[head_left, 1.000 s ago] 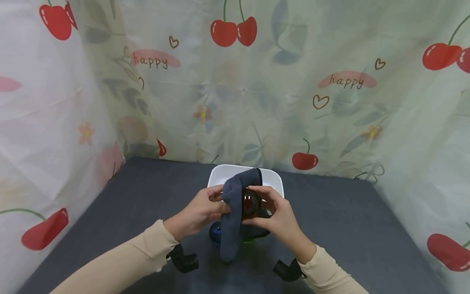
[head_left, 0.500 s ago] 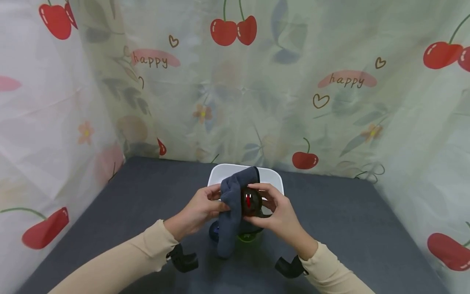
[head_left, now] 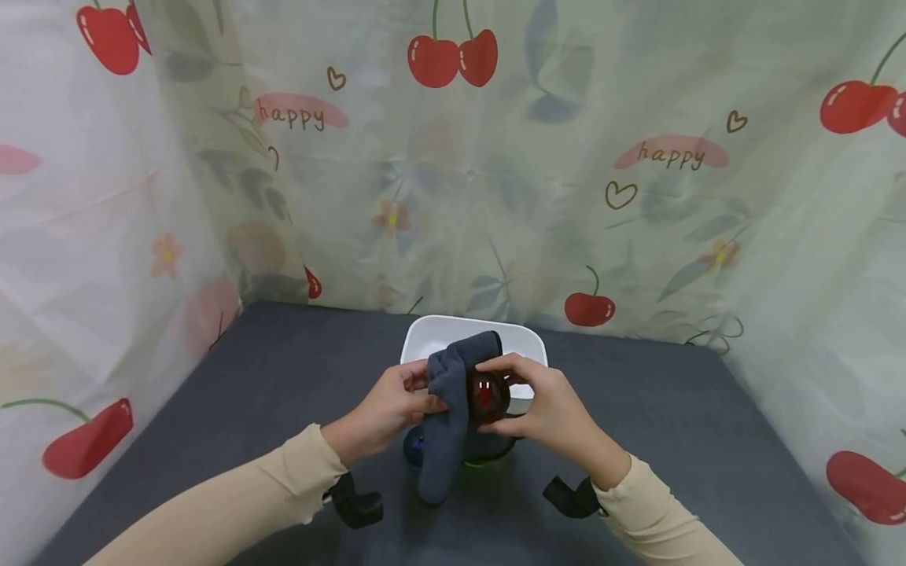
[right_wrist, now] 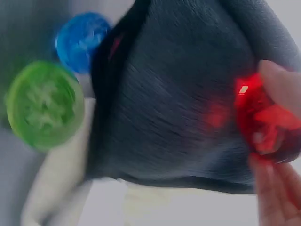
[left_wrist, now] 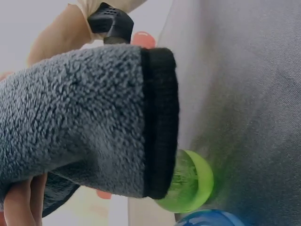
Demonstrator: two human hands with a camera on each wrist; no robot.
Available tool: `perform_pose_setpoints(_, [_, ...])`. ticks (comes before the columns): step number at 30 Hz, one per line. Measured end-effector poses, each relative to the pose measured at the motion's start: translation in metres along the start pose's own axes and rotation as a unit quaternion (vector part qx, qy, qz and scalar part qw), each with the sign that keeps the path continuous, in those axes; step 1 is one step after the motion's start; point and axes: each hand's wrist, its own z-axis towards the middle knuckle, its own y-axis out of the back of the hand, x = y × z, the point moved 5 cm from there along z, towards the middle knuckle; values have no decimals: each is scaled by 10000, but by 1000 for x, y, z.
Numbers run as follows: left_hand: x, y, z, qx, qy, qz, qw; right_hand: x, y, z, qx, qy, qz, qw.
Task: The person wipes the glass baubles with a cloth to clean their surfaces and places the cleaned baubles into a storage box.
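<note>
A dark grey fleecy cloth (head_left: 447,385) with a black bound edge hangs in folds from my left hand (head_left: 385,410), whose thumb and fingers pinch it. My right hand (head_left: 559,405) grips a red see-through round piece (head_left: 490,398) between thumb and fingertips, right up against the cloth. In the right wrist view the red piece (right_wrist: 265,115) shines, and a red glow falls on the cloth beside it. Beneath the hands, a green see-through round piece (right_wrist: 44,106) and a blue one (right_wrist: 83,41) sit on the table. From the head view the cloth largely covers the green one.
Just behind the hands stands a white tray (head_left: 425,334), its near part hidden by the cloth and hands. The table (head_left: 340,346) has a dark grey covering. Cherry-printed curtains (head_left: 481,196) enclose the back and both sides.
The right hand has shifted slightly right and down with the red piece. The cloth's upper fold has dropped a little; the left hand still pinches it in almost the same place.
</note>
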Motion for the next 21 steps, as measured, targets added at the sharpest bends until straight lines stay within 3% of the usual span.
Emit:
perform_pose_setpoints(4, [-5, -3, 2, 103, 62, -93, 9999, -9, -4, -3, -155, -78, 1348, 9907])
perform_pose_setpoints(6, [-9, -4, 3, 101, 53, -120, 9999, -10, -5, -3, -325, -29, 1419, 9893])
perform_pose_setpoints(9, [-14, -4, 5, -48, -30, -10, 10000, -2, -3, -2, -606, 332, 325, 9971])
perform_pose_setpoints(12, [-16, -1, 5, -218, -125, 127, 9996, 7, -1, 0, -741, 743, -1103, 9883])
perform_pose_setpoints(14, [-16, 0, 5, -271, -155, 139, 9994, 9, 0, 0, -687, 874, -1363, 9844])
perform_pose_setpoints(16, [-15, 1, 5, -282, -139, 87, 9995, 7, 0, 1, -555, 803, -952, 9907])
perform_pose_setpoints(18, [-14, 1, 5, -248, -89, 5, 9997, 1, 0, 0, -413, 544, -103, 9976])
perform_pose_setpoints(21, [-13, -1, 6, -169, -19, -100, 9998, -9, -3, 0, -315, -7, 1356, 9903])
